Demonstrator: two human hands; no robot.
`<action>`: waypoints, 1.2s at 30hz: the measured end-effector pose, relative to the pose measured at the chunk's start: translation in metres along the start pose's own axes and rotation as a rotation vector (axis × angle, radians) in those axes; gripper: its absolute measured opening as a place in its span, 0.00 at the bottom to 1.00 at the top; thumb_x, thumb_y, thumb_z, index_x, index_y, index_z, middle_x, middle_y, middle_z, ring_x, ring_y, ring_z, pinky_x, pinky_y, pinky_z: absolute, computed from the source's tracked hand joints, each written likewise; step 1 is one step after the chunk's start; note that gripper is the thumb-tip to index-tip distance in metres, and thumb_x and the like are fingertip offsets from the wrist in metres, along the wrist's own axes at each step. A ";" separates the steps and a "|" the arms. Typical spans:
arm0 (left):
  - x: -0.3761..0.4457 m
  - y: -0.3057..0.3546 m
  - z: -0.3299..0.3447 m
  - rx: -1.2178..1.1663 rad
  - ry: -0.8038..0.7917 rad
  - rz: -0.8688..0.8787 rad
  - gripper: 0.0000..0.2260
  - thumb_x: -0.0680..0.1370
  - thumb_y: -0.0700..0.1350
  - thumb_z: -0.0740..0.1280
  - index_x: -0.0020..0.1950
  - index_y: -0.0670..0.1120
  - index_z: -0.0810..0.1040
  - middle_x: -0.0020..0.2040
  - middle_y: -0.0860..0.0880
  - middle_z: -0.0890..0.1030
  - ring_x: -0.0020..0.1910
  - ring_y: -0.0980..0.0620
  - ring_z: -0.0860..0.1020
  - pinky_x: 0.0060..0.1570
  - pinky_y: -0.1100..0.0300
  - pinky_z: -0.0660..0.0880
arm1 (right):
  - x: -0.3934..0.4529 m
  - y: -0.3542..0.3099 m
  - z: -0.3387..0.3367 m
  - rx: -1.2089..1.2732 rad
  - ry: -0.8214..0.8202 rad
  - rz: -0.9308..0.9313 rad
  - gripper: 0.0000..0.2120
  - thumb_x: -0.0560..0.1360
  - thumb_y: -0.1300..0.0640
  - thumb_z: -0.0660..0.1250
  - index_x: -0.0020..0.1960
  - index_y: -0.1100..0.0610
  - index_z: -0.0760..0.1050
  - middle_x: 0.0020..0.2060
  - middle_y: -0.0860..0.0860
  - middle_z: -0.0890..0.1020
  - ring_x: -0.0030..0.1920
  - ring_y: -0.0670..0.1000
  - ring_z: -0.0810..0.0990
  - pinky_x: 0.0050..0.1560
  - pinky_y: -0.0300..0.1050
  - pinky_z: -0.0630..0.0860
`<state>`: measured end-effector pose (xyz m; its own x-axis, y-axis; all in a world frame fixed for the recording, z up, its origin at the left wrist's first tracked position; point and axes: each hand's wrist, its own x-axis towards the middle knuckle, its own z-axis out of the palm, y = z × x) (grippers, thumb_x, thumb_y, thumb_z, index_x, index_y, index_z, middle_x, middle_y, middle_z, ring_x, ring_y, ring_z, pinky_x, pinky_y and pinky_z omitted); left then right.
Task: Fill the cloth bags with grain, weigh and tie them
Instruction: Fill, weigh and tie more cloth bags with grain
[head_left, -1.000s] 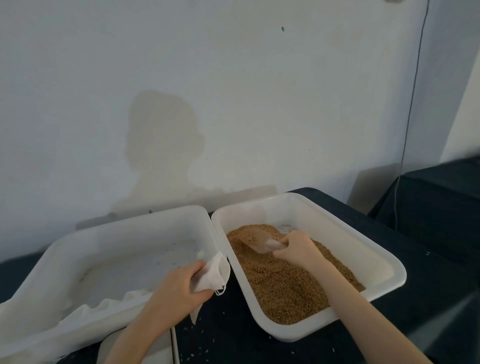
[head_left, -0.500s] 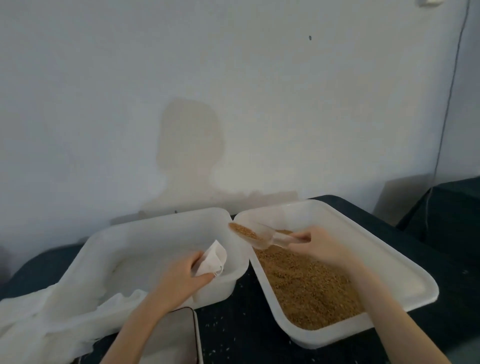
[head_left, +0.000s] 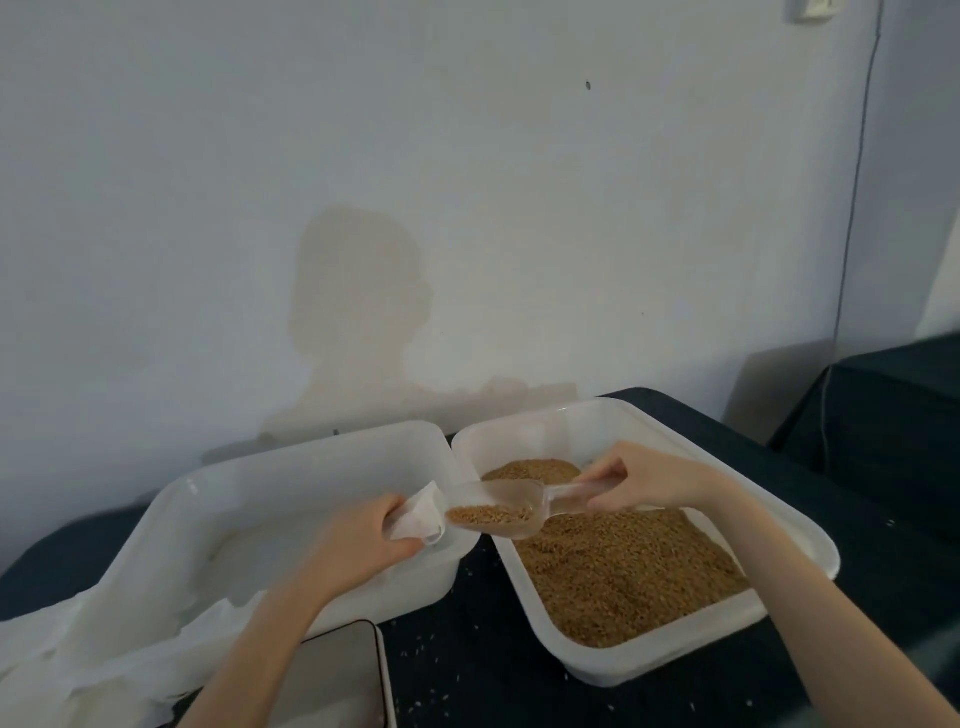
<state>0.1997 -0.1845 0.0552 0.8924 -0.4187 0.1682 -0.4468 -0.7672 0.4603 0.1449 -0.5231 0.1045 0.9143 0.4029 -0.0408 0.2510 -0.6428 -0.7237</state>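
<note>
Your right hand (head_left: 641, 480) grips handle of clear plastic scoop (head_left: 498, 512) loaded with brown grain (head_left: 623, 566); long axis points left, lip just beside small white cloth bag (head_left: 418, 517) pinched in your left hand (head_left: 358, 545). Bag mouth possibly open; blurred.

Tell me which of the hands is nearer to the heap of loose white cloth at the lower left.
Left. The left hand, holding a small cloth bag, is just right of the cloth heap; the right hand holds the scoop over the grain tub, farther away.
</note>
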 end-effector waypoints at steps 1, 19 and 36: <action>0.001 0.002 0.002 0.007 -0.005 0.009 0.11 0.70 0.53 0.71 0.38 0.57 0.68 0.34 0.56 0.73 0.32 0.61 0.70 0.31 0.68 0.62 | 0.000 0.000 0.000 0.004 -0.001 0.006 0.10 0.68 0.48 0.69 0.46 0.34 0.82 0.34 0.54 0.77 0.33 0.53 0.67 0.35 0.46 0.63; 0.002 0.030 0.011 0.000 -0.134 0.080 0.19 0.70 0.57 0.71 0.57 0.61 0.68 0.51 0.60 0.73 0.48 0.62 0.72 0.46 0.65 0.69 | 0.006 -0.013 0.007 -0.082 -0.011 0.061 0.12 0.72 0.55 0.70 0.53 0.43 0.83 0.38 0.42 0.82 0.34 0.41 0.72 0.39 0.37 0.67; 0.013 0.045 0.030 -0.292 -0.032 -0.056 0.14 0.69 0.58 0.70 0.51 0.57 0.73 0.46 0.58 0.78 0.44 0.60 0.77 0.38 0.67 0.71 | 0.037 -0.074 0.005 -1.067 0.544 -0.035 0.17 0.77 0.46 0.64 0.64 0.48 0.75 0.66 0.52 0.70 0.73 0.53 0.60 0.75 0.55 0.39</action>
<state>0.1898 -0.2391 0.0517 0.9105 -0.3986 0.1098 -0.3556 -0.6193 0.7000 0.1587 -0.4578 0.1529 0.8516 0.2683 0.4503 0.1807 -0.9567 0.2281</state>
